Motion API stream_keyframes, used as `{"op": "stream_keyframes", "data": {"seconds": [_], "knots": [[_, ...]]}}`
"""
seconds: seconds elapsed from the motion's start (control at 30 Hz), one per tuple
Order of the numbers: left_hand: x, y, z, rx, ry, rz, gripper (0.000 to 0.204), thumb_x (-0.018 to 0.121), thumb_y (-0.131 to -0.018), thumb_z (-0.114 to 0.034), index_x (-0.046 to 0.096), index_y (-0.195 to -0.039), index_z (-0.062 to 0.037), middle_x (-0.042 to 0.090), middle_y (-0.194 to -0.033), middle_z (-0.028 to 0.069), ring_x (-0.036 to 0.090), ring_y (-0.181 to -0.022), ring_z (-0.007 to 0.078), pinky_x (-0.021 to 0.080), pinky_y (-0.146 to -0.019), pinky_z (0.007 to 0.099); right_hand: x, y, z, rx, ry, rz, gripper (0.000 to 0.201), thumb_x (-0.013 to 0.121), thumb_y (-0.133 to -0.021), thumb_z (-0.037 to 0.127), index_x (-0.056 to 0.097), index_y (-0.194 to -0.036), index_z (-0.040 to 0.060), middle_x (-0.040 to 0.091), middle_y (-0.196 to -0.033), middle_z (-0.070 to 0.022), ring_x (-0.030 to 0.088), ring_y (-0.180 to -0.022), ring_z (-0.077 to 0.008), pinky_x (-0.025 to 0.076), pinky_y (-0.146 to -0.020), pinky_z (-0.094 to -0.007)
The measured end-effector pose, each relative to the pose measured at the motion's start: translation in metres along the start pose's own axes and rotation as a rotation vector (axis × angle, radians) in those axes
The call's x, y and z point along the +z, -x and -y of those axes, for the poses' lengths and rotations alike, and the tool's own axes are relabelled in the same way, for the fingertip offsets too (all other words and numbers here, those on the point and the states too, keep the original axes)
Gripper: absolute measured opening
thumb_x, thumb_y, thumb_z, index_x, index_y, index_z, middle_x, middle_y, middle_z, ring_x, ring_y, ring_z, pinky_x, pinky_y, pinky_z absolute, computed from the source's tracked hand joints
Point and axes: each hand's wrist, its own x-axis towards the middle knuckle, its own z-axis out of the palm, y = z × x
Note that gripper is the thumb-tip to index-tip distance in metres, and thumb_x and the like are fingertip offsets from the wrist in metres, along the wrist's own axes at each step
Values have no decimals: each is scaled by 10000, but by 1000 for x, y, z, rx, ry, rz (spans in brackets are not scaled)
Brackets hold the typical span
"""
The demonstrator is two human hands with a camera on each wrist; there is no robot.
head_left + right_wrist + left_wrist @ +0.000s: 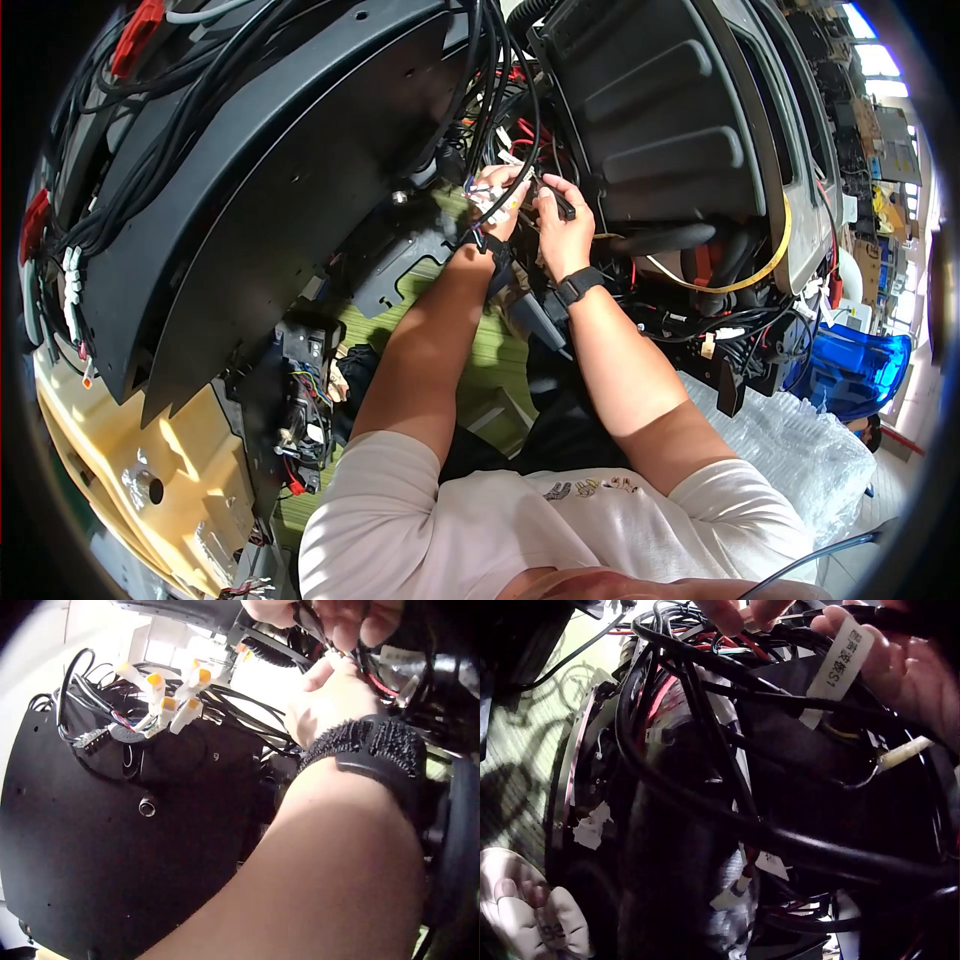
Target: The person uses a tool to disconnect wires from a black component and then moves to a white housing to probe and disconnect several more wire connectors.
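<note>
Among the bundled wires, my left hand (500,195) pinches thin wires (330,651), its fingers partly hidden by black cables. Close beside it, my right hand (565,235) grips a short black handle-like piece (566,208); its exact kind I cannot tell. Both sets of fingertips almost meet in the right wrist view. A cluster of white connectors with orange parts (169,701) hangs left of the hands there. In the left wrist view a white printed tag (838,671) is fixed to a cable near some fingers.
A large black curved panel (290,170) stands on the left and a ribbed black panel (650,120) on the right. Thick black cable (705,806) loops across the work. Bubble wrap (780,450) and a blue translucent part (855,370) lie on the right.
</note>
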Motion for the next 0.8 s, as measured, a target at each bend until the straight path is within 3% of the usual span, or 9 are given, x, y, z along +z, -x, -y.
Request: {"op": "stream_keyframes", "data": {"seconds": [0.2, 0.23, 0.33, 0.8], "knots": [[1, 0, 16, 98, -63, -17, 217, 649, -684, -15, 559, -873, -75, 544, -821, 86, 576, -727, 194, 480, -622, 290, 0, 3, 3, -32, 15, -6, 180, 538, -833, 113, 564, -1002, 56, 593, -836, -12, 569, -711, -71, 446, -573, -195], [-3, 2, 15, 0, -19, 98, 220, 555, -773, 27, 535, -987, -26, 534, -977, 77, 546, -875, 139, 445, -770, 245, 0, 3, 4, -28, -5, 3, 180, 538, -834, 118, 562, -1002, 57, 594, -842, -13, 571, -715, -73, 449, -575, -198], [0, 4, 25, 44, -9, 75, 223, 546, -776, 34, 537, -991, -24, 527, -989, 81, 545, -884, 146, 446, -776, 245, 0, 4, 7, 42, -14, -11, 164, 562, -810, 102, 573, -953, 21, 611, -845, -55, 542, -756, -89, 444, -668, -227], [0, 4, 17, -34, 53, 80, 229, 545, -774, 34, 541, -997, -22, 513, -1002, 80, 546, -910, 158, 450, -798, 256, 0, 4, 12, 55, -19, -9, 155, 554, -814, 93, 576, -947, 18, 609, -847, -48, 539, -741, -79, 446, -656, -219]]}}
